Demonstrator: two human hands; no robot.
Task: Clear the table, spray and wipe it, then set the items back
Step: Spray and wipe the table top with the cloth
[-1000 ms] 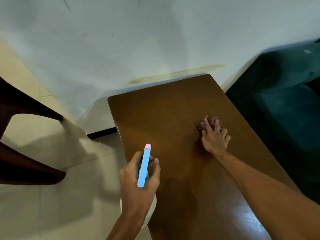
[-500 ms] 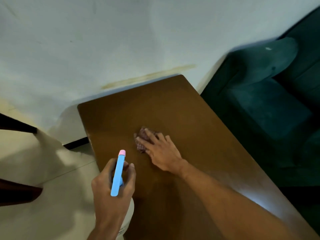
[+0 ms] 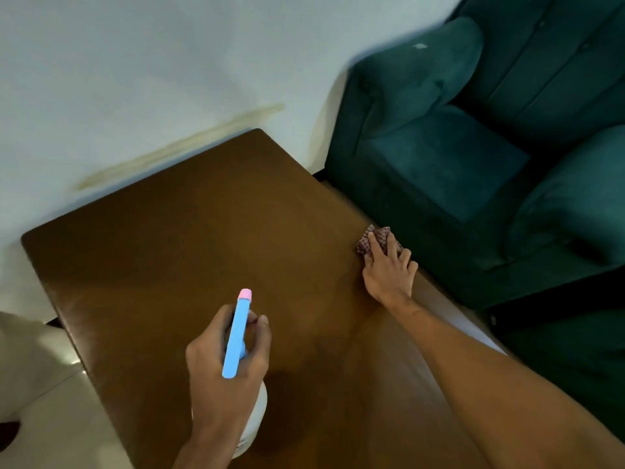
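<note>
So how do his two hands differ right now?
1. The left hand is curled round a spray bottle; the right hand lies with straight fingers on a checked cloth.
2. The left hand is nearer the camera; the right hand is reaching out to the table's sofa-side edge.
3. The right hand presses down on the table through the cloth; the left hand touches only the bottle.

Both are bare, and each is busy with a cleaning tool.

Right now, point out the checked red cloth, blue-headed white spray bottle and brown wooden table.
checked red cloth [image 3: 380,232], head view, exposed far edge.
blue-headed white spray bottle [image 3: 236,333], head view, blue head.
brown wooden table [image 3: 169,248], head view, bare top.
</note>
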